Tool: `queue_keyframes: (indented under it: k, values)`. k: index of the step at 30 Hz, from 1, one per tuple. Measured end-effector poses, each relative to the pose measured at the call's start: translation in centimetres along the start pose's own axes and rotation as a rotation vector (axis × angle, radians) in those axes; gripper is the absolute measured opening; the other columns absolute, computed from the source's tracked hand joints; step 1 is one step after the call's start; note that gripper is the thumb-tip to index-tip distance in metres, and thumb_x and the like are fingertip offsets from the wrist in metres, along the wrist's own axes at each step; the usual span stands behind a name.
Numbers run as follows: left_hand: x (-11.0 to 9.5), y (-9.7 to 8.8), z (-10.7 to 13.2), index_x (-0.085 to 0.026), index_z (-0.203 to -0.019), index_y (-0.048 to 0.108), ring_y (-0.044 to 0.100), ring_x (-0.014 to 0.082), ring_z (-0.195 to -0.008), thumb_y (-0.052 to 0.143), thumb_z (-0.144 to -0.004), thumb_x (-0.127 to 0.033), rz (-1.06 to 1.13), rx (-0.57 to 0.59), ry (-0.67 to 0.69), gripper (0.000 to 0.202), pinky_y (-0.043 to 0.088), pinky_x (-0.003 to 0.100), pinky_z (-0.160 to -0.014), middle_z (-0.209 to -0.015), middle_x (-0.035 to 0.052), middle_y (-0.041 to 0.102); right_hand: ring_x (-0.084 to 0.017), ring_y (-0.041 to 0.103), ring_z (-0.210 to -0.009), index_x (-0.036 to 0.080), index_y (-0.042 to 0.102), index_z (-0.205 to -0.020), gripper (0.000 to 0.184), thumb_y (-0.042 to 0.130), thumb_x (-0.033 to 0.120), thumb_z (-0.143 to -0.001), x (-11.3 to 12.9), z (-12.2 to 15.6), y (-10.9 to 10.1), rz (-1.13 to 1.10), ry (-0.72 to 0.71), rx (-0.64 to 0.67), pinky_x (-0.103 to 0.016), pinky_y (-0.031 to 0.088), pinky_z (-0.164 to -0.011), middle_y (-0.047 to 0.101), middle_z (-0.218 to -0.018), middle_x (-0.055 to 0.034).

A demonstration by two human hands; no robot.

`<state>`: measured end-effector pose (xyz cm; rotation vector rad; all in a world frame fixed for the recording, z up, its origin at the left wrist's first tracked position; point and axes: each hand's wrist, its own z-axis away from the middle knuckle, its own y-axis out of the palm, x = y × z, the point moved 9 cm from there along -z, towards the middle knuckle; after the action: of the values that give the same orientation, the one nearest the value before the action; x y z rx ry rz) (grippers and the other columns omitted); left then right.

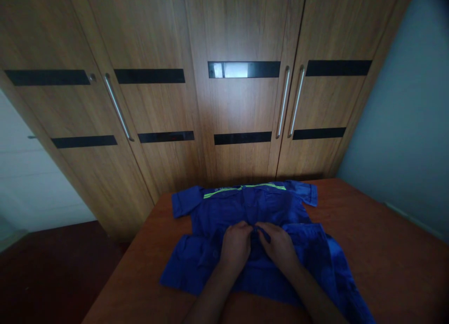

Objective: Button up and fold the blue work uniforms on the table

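A blue short-sleeved shirt point(224, 209) with yellow-green stripes across its chest lies spread on the table, its collar end toward the wardrobe. Over its lower part lies more blue cloth, which looks like a pair of trousers point(312, 244), bunched in the middle and trailing off at the lower right. Both hands meet at the centre of this cloth. My left hand point(236, 242) is closed, its fingers pinching the blue fabric. Close beside it, my right hand point(278, 242) also pinches the fabric between thumb and fingers. The exact spot they grip is partly hidden by the fingers.
The reddish-brown wooden table point(386, 263) carries the clothes. Behind it stands a tall wooden wardrobe point(242, 104) with metal handles and black strips. A pale blue wall point(403, 127) rises on the right. White drawers point(31, 174) and dark red floor point(63, 272) are at the left.
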<state>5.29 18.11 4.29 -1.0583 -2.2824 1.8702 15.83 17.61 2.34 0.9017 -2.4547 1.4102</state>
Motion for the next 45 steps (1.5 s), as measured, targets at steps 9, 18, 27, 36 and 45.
queue_keyframes:
  k: [9,18,27,36,45]
  values:
    - [4.0,-7.7,0.9,-0.021,-0.092,0.07,0.061,0.0168,-0.089,0.043,-0.081,-0.009,0.432,-0.473,-0.053,0.031,0.045,0.03,-0.083,-0.092,0.0038,0.067,-0.019,0.065,-0.085,0.021,0.067,-0.103,0.027,0.045,0.02,-0.087,-2.9,-0.7,-6.4,-0.001,0.014,-0.264,-0.032,0.051,-0.079,0.07,-0.092,-0.0054]
    - [3.8,-14.4,4.9,-0.019,-0.054,0.057,0.055,0.0153,-0.069,0.049,-0.075,-0.014,0.674,-0.71,0.022,0.023,0.041,0.026,-0.065,-0.069,0.0006,0.057,-0.016,0.054,-0.069,0.022,0.066,-0.091,0.017,0.052,0.017,-0.084,0.1,0.6,-14.3,0.019,-0.167,-0.468,-0.032,0.044,-0.07,0.056,-0.069,-0.0004]
    - [4.4,-5.2,6.5,-0.02,-0.061,0.057,0.056,0.0165,-0.075,0.04,-0.069,-0.004,0.065,0.122,-0.13,0.025,0.039,0.027,-0.071,-0.068,0.0005,0.06,-0.021,0.054,-0.084,0.022,0.06,-0.071,0.024,0.046,0.003,-0.069,-0.5,4.2,-6.9,0.252,-0.021,0.117,-0.035,0.04,-0.076,0.059,-0.082,-0.005]
    - [-2.8,-6.4,4.9,-0.023,-0.096,0.06,0.05,0.0222,-0.099,0.047,-0.075,-0.009,-0.167,0.025,-0.044,0.028,0.037,0.035,-0.089,-0.104,0.0045,0.058,-0.022,0.055,-0.093,0.023,0.062,-0.096,0.029,0.049,0.009,-0.074,5.9,2.0,-5.7,0.138,-0.076,0.155,-0.034,0.037,-0.087,0.063,-0.098,-0.0048]
    - [-0.9,-1.7,2.5,-0.018,-0.094,0.05,0.052,0.0209,-0.095,0.045,-0.081,-0.013,-0.038,-0.031,-0.135,0.015,0.042,0.032,-0.084,-0.099,0.0072,0.054,-0.021,0.062,-0.081,0.024,0.067,-0.085,0.022,0.051,0.01,-0.078,3.9,0.0,-1.6,0.103,0.026,0.119,-0.033,0.043,-0.082,0.068,-0.08,-0.0036]
